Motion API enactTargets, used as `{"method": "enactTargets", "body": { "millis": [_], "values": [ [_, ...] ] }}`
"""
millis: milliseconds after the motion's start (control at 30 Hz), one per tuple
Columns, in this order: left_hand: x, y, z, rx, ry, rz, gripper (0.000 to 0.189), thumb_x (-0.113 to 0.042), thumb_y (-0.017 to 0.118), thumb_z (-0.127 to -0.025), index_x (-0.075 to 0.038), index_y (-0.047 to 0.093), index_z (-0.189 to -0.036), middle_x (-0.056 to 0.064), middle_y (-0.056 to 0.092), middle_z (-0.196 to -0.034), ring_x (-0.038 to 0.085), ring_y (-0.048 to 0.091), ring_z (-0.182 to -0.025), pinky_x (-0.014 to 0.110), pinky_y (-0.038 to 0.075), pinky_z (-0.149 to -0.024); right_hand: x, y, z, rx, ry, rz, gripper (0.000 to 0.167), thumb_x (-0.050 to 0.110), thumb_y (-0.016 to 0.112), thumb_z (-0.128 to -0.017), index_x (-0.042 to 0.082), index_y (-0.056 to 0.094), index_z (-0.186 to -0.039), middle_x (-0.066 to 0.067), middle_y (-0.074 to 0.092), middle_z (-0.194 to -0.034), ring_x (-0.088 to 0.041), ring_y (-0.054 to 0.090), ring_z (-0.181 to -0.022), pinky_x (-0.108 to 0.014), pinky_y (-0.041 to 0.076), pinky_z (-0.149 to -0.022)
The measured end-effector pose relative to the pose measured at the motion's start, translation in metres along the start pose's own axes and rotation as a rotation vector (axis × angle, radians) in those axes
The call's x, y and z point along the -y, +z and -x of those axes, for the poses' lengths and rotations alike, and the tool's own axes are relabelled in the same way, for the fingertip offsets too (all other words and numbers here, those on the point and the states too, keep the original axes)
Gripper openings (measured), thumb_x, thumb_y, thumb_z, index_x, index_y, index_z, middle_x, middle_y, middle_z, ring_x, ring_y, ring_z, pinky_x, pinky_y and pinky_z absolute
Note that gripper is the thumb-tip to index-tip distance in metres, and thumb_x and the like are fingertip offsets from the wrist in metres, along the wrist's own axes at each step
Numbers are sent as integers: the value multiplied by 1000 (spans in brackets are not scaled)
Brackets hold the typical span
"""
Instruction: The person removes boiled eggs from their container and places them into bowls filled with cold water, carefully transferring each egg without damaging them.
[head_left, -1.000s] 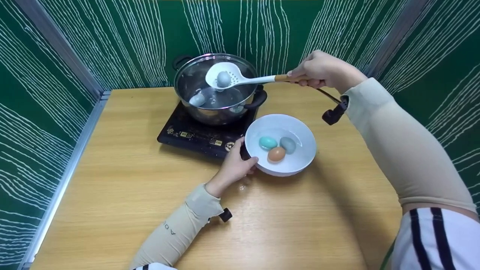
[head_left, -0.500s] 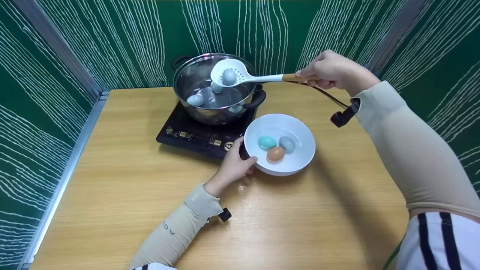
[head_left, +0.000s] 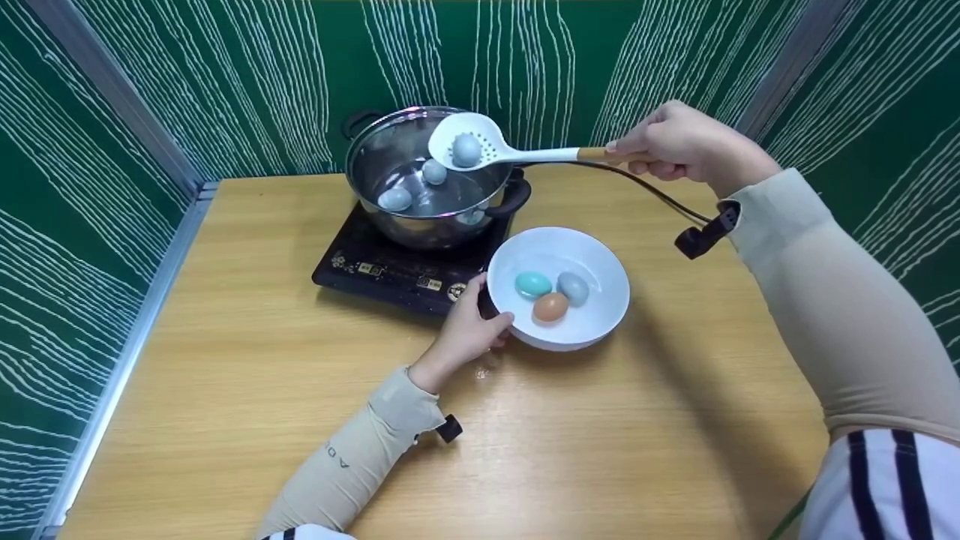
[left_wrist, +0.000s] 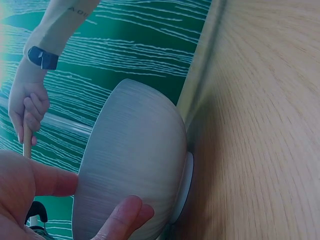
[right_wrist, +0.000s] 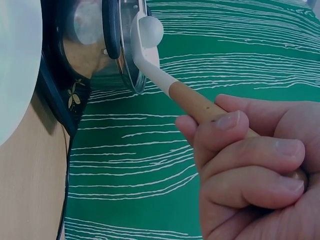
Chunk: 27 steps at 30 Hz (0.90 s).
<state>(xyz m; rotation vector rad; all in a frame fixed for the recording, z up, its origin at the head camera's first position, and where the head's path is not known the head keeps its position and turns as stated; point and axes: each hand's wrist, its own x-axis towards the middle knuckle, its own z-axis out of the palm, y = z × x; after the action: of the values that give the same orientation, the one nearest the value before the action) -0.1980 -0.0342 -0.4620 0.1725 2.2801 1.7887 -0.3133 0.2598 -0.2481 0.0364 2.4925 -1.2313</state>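
A person's right hand [head_left: 686, 146] gripped the wooden handle of a white perforated spoon [head_left: 525, 156], bearing a pale blue-grey egg [head_left: 466, 150] above the right side of a shiny steel pot [head_left: 431, 234] on a flat black cooktop [head_left: 390, 281]. The left hand [head_left: 466, 326] held a round white bowl [head_left: 555, 259] by its near-left edge, thumb and fingers against it. Inside lay a turquoise egg [head_left: 533, 285], a grey-blue egg [head_left: 573, 289] and a brown egg [head_left: 550, 308]; two pale eggs [head_left: 394, 199] sat in the pot.

The step in hand appeared to be lifting the spooned egg clear of the pot. The next move seemed to call for a level spoon, passage over the rim and a gentle tip low over the steadied bowl, lest the egg roll off or crack.

Compared with a second earlier, the spoon and right hand had shifted rightward, uncovering one potted egg; the bowl had barely moved.
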Motion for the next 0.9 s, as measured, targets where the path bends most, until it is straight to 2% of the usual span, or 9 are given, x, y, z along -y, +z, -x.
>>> {"method": "enactTargets", "body": {
  "millis": [367, 567, 900],
  "values": [
    [1, -1, -1, 4, 2, -2, 80, -5, 69, -98, 1, 30, -167, 37, 48, -155, 28, 76, -75, 50, 73, -74, -12, -9, 8, -15, -4, -2, 24, 34, 69, -108, 16, 84, -108, 5, 61, -71, -10, 41, -50, -22, 34, -42],
    [1, -1, -1, 5, -13, -1, 80, -6, 68, -98, -1, 30, -168, 35, 47, -156, 23, 73, -76, 48, 73, -76, -17, -15, 11, -31, 4, -2, 23, 37, 70, -107, 19, 84, -106, 4, 62, -74, -11, 42, -51, -23, 35, -42],
    [1, -1, -1, 7, -12, 1, 80, -5, 68, -98, 0, 29, -168, 35, 45, -159, 25, 74, -80, 48, 74, -77, -27, -23, 22, -40, 15, -17, 22, 36, 71, -107, 20, 85, -104, 3, 61, -72, -11, 41, -48, -24, 34, -41]
  ]
}}
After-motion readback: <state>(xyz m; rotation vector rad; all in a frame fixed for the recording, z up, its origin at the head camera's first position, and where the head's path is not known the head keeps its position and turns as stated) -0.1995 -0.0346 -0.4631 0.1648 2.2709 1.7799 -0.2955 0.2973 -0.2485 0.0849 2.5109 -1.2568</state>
